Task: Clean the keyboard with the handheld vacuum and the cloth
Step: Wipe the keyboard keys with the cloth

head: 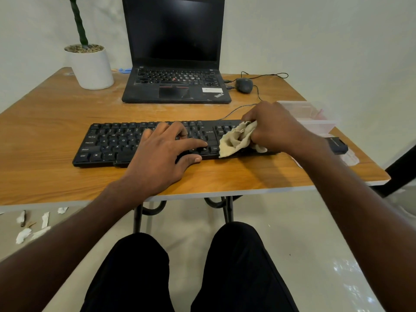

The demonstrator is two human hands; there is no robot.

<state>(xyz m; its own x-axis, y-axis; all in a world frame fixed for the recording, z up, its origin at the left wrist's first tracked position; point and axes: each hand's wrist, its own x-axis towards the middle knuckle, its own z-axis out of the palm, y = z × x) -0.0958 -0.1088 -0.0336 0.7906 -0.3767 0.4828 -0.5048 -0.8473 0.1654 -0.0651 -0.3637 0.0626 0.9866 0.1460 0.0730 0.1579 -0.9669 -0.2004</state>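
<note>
Presently: cloth [236, 140], soft and light, bunched in the clenched right hand [274, 129] over the keyboard [108, 145] right end, near counter [56, 113] edge; left hand [162, 152] flat, steadying the probably light, rigid board.

Wooden table [56, 122] carries an open black laptop [175, 86], screen dark, at the back centre. White pot [91, 66] with a green plant sits at its left; wired mouse [244, 85] at its right. Clear plastic box [315, 120] at the right edge – contents unclear. White scraps [33, 226] on the floor, lower left.
</note>
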